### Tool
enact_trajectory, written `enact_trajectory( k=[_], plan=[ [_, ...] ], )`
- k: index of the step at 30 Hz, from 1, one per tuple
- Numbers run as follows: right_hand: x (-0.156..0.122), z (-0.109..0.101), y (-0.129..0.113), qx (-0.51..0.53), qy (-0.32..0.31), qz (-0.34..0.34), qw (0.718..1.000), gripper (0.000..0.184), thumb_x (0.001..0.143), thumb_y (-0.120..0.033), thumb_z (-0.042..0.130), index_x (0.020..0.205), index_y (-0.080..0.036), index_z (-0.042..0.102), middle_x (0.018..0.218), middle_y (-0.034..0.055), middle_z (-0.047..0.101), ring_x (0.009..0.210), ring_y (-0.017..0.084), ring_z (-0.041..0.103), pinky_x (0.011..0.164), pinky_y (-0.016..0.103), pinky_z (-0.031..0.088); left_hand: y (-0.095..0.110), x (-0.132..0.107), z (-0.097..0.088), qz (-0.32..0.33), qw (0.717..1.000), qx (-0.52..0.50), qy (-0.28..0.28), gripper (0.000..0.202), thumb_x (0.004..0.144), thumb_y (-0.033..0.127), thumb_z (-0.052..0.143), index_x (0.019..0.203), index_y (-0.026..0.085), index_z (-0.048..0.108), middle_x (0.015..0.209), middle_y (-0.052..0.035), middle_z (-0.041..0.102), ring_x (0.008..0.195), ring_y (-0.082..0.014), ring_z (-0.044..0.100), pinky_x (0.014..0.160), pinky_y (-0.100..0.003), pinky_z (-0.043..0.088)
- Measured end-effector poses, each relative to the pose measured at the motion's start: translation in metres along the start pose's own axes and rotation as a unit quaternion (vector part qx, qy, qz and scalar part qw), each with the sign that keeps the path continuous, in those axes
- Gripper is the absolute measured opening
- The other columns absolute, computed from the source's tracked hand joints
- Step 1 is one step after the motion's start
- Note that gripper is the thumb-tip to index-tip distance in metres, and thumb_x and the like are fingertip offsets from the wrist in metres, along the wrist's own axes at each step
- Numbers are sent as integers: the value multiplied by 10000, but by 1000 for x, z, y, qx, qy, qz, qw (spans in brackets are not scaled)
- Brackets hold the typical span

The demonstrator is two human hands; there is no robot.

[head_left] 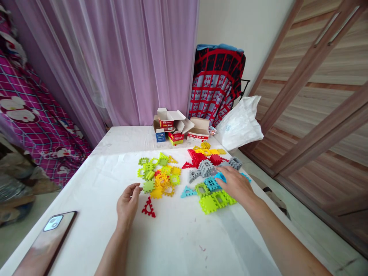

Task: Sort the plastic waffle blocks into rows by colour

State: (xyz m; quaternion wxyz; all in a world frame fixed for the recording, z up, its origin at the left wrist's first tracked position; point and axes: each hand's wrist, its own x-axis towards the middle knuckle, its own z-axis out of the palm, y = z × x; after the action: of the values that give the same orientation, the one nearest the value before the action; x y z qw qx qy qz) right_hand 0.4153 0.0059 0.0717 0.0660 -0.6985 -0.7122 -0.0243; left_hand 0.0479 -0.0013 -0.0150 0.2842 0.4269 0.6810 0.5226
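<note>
My right hand [237,185] reaches over the sorted pieces at the right, its thumb and fingers around a blue interlocking block [220,176]. Under and beside it lie a blue window block [212,184], grey blocks [206,168] and lime-green blocks [209,204]. A light-blue triangle piece [188,192] rests to their left. My left hand [128,203] hovers with loosely bent fingers, nothing visible in it. It is beside a mixed pile of green pieces [148,187] and yellow-orange pieces [162,180]. A red triangle piece [148,208] lies apart, just right of that hand.
Red pieces [198,158] and yellow pieces [205,149] sit farther back. Open cardboard boxes [198,129] and a white plastic bag [241,124] stand at the table's far side. A phone [47,245] lies at the near left of the white-covered table [172,245].
</note>
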Motion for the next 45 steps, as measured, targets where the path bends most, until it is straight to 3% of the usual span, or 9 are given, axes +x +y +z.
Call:
enact_trajectory(
  k=[4, 8, 12, 21, 27, 32, 36, 41, 45],
  plan=[
    [1, 7, -44, 77, 1, -100, 992, 300, 876, -271, 503, 1144, -230, 630, 1193, 60, 616, 1095, 204, 540, 959, 309, 388, -6, 5, -2, -12, 1000, -3, 20, 378, 717, 495, 535, 910, 197, 664, 788, -67, 751, 816, -230, 701, 784, -353, 521],
    [-1, 26, -97, 115, -49, -154, 980, 262, 851, -261, 542, 1088, -236, 651, 1132, 48, 652, 1071, 206, 545, 934, 310, 395, -9, 7, -1, -11, 1000, -12, 14, 363, 731, 474, 532, 926, 196, 660, 800, -67, 753, 823, -224, 705, 785, -347, 526],
    [-5, 47, -132, 136, -70, -190, 970, 249, 818, -253, 577, 1060, -237, 635, 1131, 46, 647, 1096, 209, 522, 947, 320, 380, -12, 7, -2, -1, 1000, -8, 6, 378, 740, 484, 529, 943, 193, 658, 809, -66, 749, 817, -223, 703, 781, -345, 521],
    [-9, 65, -154, 128, -55, -152, 979, 474, 780, -249, 583, 1248, -214, 518, 1183, 87, 611, 1098, 249, 513, 916, 359, 405, -18, 7, 4, 13, 1000, -12, -16, 367, 756, 479, 536, 954, 196, 662, 818, -58, 746, 793, -208, 689, 781, -334, 514],
    [-11, 68, -157, 187, -50, -123, 973, 527, 740, -279, 624, 1248, -207, 509, 1179, 100, 611, 1111, 257, 527, 952, 374, 407, -7, -4, 8, 59, 996, 15, -60, 368, 751, 480, 550, 973, 215, 677, 870, -57, 743, 793, -209, 686, 734, -327, 536],
    [-21, 63, -161, 383, -87, -83, 916, 547, 662, -298, 705, 1179, -228, 541, 1105, 63, 642, 1017, 227, 591, 901, 353, 457, 11, -17, 10, 191, 966, 47, -166, 357, 754, 380, 565, 1059, 252, 702, 1208, -81, 663, 1125, -248, 599, 933, -396, 499],
    [-26, 62, -159, 494, -157, -58, 853, 626, 614, -279, 729, 1202, -221, 520, 1080, 47, 646, 959, 209, 608, 862, 353, 474, 12, -21, 12, 208, 947, 26, -245, 328, 757, 308, 550, 1034, 258, 718, 1247, -84, 642, 1146, -238, 598, 994, -404, 465],
    [-26, 69, -152, 608, -226, -37, 760, 413, 732, -325, 633, 1121, -209, 557, 930, 8, 679, 871, 177, 637, 770, 309, 492, 6, -23, 16, 93, 960, -1, -265, 322, 725, 447, 629, 944, 224, 711, 791, -39, 706, 683, -187, 667, 606, -306, 553],
    [-24, 74, -151, 618, -213, 16, 756, 212, 747, -348, 590, 902, -206, 615, 796, -9, 661, 672, 153, 627, 587, 262, 470, 13, -27, 18, -9, 955, -87, -284, 524, 630, 574, 698, 962, 169, 674, 582, 25, 600, 473, -117, 538, 431, -238, 454]
  ],
)
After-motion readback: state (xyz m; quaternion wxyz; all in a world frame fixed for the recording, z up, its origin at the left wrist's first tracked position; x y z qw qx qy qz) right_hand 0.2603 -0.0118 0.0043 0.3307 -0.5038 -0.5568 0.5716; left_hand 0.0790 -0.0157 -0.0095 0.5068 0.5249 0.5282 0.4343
